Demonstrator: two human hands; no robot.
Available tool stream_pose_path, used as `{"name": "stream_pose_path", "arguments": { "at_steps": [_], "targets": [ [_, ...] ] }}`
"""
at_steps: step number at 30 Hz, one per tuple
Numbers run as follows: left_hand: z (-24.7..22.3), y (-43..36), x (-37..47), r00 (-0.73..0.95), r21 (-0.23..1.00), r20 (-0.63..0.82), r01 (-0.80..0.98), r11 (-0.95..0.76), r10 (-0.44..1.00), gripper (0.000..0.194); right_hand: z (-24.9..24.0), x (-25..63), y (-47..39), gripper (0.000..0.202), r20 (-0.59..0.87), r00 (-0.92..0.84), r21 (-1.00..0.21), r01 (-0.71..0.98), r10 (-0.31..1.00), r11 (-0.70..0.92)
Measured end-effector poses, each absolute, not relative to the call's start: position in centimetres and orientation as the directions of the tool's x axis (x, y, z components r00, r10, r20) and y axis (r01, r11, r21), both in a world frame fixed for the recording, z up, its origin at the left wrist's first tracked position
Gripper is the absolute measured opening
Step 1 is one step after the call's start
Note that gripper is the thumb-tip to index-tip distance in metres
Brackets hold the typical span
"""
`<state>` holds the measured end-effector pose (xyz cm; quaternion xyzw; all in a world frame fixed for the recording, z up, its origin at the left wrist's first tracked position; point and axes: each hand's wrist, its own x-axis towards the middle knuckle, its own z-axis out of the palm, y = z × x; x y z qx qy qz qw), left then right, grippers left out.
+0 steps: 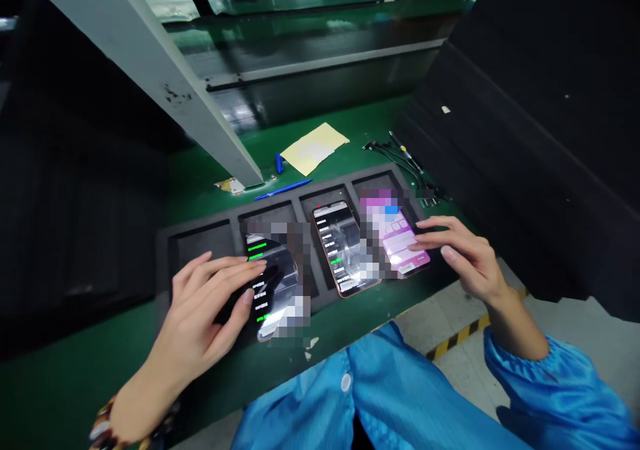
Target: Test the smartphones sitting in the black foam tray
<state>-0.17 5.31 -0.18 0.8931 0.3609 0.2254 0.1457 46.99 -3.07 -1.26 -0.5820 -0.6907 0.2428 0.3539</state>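
Three lit smartphones lie in a black compartment tray (200,231). My left hand (203,313) reaches over the left smartphone (273,290), a fingertip at its dark screen of white and green text lines; the fingers are stretched out. Between my hands rests the middle smartphone (340,247), showing a similar list with one green line. At the right smartphone (403,240), whose screen is pink and purple, my right hand (470,253) has its fingers extended over the right edge. Neither hand grasps anything. Pixelated patches hide parts of the left and right smartphones.
Behind the tray lie a blue pen (283,190), a blue cap (279,163) and a yellow paper sheet (315,149). Black cables (400,158) and another pen (406,151) are at the right. A grey post (165,83) rises at the left; a dark panel (530,137) stands right.
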Motion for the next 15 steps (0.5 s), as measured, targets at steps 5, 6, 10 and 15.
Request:
{"name": "stream_pose_path", "arguments": {
  "at_steps": [5,6,10,15],
  "targets": [
    [-0.1,4.1,-0.7,0.663,0.425,0.323,0.536,-0.730,0.675,0.038,-2.2,47.6,-4.1,0.039,0.235,-0.176,-0.741,0.604,0.956,0.293],
    [0.0,4.0,-0.7,0.666,0.424,0.322,0.534,-0.731,0.673,0.038,-2.4,47.5,-3.8,0.040,0.223,-0.141,-0.731,0.630,0.965,0.261],
    [0.4,3.8,-0.9,0.645,0.412,0.308,0.572,-0.709,0.700,0.038,-2.5,46.7,-1.3,0.046,0.215,0.033,-0.710,0.692,0.976,0.133],
    [0.2,3.8,-1.3,0.540,0.433,0.311,0.652,-0.622,0.782,0.038,-1.8,45.8,0.7,0.048,0.258,0.037,-0.709,0.686,0.965,0.163]
  ]
}}
